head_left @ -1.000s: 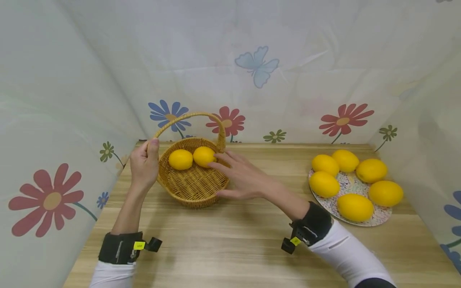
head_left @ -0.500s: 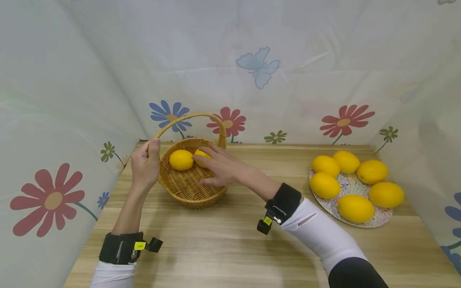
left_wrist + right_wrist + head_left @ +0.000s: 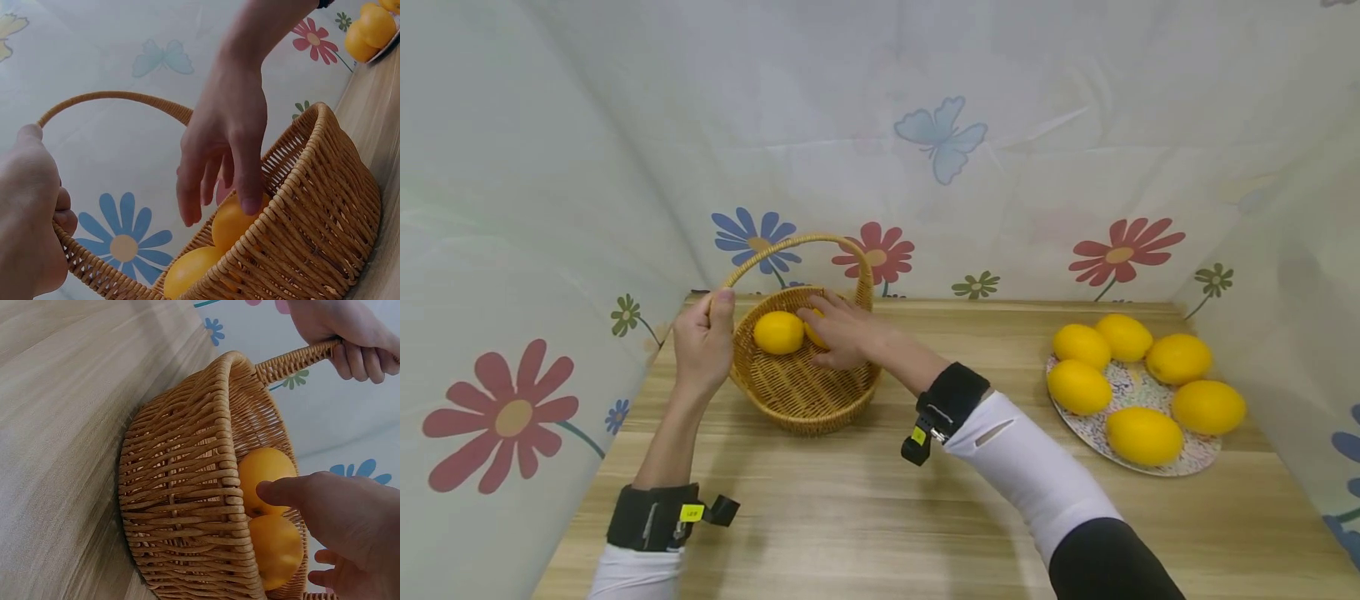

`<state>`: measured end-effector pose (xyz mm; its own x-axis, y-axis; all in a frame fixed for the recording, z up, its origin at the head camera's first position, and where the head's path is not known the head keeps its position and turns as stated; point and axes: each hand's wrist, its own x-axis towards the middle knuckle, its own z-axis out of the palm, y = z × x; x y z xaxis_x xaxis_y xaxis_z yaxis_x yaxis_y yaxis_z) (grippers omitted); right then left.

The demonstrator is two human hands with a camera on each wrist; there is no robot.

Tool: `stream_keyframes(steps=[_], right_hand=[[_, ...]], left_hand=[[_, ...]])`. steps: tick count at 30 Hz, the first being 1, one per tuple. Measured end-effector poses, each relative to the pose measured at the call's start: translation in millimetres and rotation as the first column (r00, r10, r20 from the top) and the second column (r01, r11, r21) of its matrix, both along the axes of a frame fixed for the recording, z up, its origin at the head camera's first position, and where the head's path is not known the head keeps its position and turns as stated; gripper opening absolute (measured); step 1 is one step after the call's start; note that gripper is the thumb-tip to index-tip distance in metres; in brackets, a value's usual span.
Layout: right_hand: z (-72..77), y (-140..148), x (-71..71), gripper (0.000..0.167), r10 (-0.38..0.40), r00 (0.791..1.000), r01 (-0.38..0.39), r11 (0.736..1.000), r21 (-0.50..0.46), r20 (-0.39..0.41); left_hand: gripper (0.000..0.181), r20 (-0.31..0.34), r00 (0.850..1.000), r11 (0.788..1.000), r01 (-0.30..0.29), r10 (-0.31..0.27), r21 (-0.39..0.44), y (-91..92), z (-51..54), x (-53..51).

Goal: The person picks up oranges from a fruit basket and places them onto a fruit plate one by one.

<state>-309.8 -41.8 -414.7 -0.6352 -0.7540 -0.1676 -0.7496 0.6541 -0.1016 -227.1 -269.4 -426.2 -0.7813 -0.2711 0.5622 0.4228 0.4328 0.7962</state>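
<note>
My left hand (image 3: 703,342) grips the arched handle (image 3: 790,242) of a woven wicker basket (image 3: 805,408) at its left side. Inside, toward the back, two yellow lemons lie side by side: the left lemon (image 3: 778,333) is fully visible, while the right lemon (image 3: 814,335) is mostly covered by my right hand (image 3: 842,333). That hand reaches over the basket's right rim. In the left wrist view its fingers hang spread and slightly bent around the right lemon (image 3: 231,226), with the thumb close to it; whether they touch cannot be told.
At the right of the wooden table (image 3: 865,517) stands a round speckled plate (image 3: 1129,387) bearing several lemons (image 3: 1144,436) around its edge. A flower-printed sheet (image 3: 1037,208) walls the table at the back and sides.
My right hand has moved left, from the basket's right rim to over the right lemon, hiding more of it. My left hand has stayed on the handle, and the basket has not visibly moved.
</note>
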Motion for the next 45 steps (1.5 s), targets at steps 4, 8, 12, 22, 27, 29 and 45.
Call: stream_keyframes(steps=[4,8,12,22,27,29,45], right_hand=[[-5.3,-2.6,-2.4,0.082,-0.026,1.0,0.026,1.0,0.003,0.017],[-9.4,-5.1,-3.1,0.079,-0.04,0.999,0.039,0.999,0.025,0.005],[-11.3,-7.6,-4.2,0.077,-0.046,0.999,0.046,0.998,0.036,-0.013],[-13.1,-8.0,-5.8,0.077,-0.092,0.995,0.092,0.996,0.021,0.037],[-16.4,-7.3,-7.1,0.08,-0.08,0.996,0.08,0.996,0.028,0.024],[-20.6,-8.1,-10.0,0.08,-0.074,0.997,0.074,0.997,0.036,0.005],[-5.0,4.9,1.4,0.078,0.0,0.999,0.01,0.982,-0.189,0.052]], left_hand=[[0.058,-0.005,1.0,1.0,0.001,-0.001,-0.002,0.6,0.3,0.0],[0.058,-0.01,1.0,1.0,-0.001,0.001,-0.004,0.5,0.5,-0.7],[0.057,-0.01,1.0,1.0,-0.008,0.008,-0.002,0.9,1.4,-0.2],[0.058,-0.011,1.0,1.0,-0.022,0.022,0.002,2.5,3.7,1.5],[0.059,-0.015,1.0,1.0,-0.005,0.005,0.005,2.3,3.5,0.8],[0.059,-0.014,1.0,1.0,-0.004,0.004,0.005,1.9,2.9,0.3],[0.06,-0.014,1.0,1.0,0.004,-0.004,0.006,1.3,0.8,0.9]])
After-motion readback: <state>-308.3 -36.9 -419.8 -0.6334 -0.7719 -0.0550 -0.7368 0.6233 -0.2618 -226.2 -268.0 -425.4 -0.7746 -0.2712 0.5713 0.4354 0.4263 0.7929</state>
